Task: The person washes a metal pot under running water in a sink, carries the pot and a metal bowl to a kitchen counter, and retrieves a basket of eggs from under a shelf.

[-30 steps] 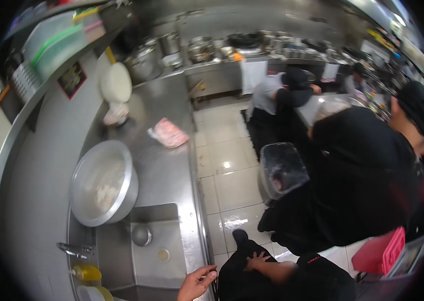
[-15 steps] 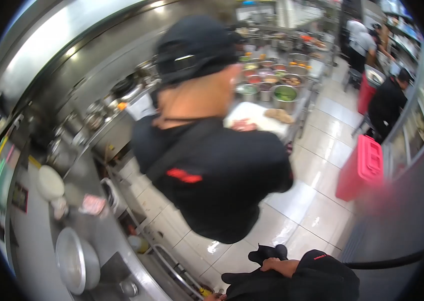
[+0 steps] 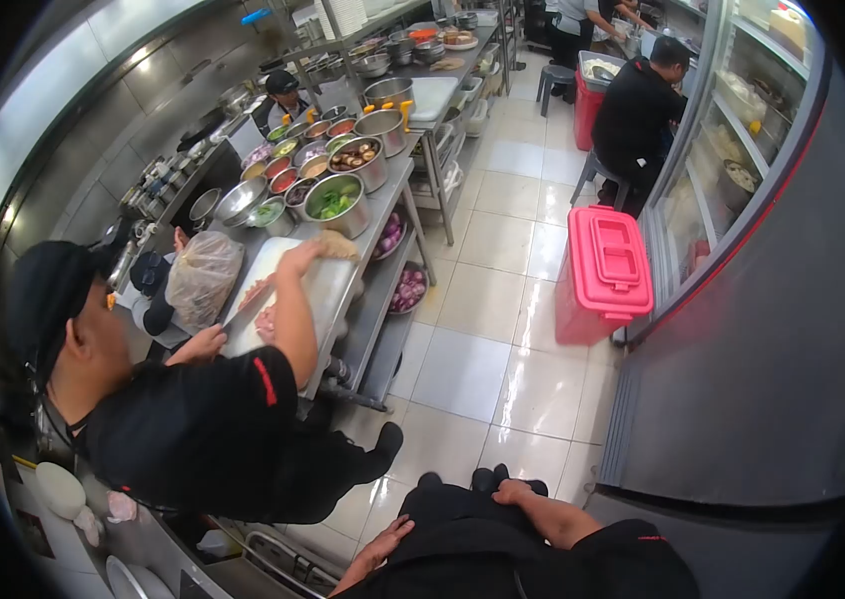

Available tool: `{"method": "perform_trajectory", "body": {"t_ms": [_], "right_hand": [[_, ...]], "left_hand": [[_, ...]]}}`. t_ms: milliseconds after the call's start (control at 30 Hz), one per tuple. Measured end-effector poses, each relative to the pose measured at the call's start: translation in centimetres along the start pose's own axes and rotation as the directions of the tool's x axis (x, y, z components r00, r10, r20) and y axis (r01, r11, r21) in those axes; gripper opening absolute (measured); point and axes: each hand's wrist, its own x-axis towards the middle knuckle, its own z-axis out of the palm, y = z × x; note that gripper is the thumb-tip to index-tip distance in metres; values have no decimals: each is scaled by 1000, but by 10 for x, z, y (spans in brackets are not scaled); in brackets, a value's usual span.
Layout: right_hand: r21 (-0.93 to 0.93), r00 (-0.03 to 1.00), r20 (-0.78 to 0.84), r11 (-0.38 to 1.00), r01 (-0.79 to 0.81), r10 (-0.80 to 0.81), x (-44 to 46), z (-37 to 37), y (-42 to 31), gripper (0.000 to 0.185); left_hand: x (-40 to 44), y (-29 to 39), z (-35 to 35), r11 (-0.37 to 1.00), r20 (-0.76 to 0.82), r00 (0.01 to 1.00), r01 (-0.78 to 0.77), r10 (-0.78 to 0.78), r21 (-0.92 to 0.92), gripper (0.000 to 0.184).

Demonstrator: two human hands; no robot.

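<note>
My left hand [image 3: 383,544] lies against the dark apron [image 3: 472,539] at my waist, fingers stretched out and holding nothing. At the front edge of the black cloth, my right hand [image 3: 515,492] is closed, its fingers curled; whether something is in them I cannot make out. Just beyond it, black shoes [image 3: 483,480] show on the tiles. To my left, a co-worker in black [image 3: 213,439] leans over a white cutting board [image 3: 327,285], with a knife [image 3: 233,321] in one hand and the other hand by pieces of raw meat [image 3: 265,321].
Metal pots of vegetables, one with green pieces [image 3: 337,205], crowd the steel table. Bowls of red onions [image 3: 408,288] sit on its lower shelf. A red lidded bin [image 3: 604,275] stands on the tiled floor [image 3: 457,374] beside a glass-door fridge [image 3: 732,140]. Another person [image 3: 637,120] sits beyond.
My view has swung right, so the co-worker now appears farther left and the cutting board shows fully. My left hand has come further into view on the apron; the right stays near the front.
</note>
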Motion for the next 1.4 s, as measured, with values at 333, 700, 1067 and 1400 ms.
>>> {"method": "perform_trajectory", "body": {"t_ms": [333,700,1067,1400], "right_hand": [[423,935,-355,895,142,20,103,-175,30,41],[988,803,-113,155,26,586,89,-156,180,25],[887,705,-344,461,28,620,135,-358,119,18],[633,665,-703,650,422,253,349,-714,69,17]], "left_hand": [[125,142,-24,996,-64,994,-81,83,23,84],[349,396,-68,560,231,944,-326,236,762,73],[423,450,-105,769,85,961,154,-262,620,61],[364,554,-44,973,91,987,-112,132,-200,69]]}}
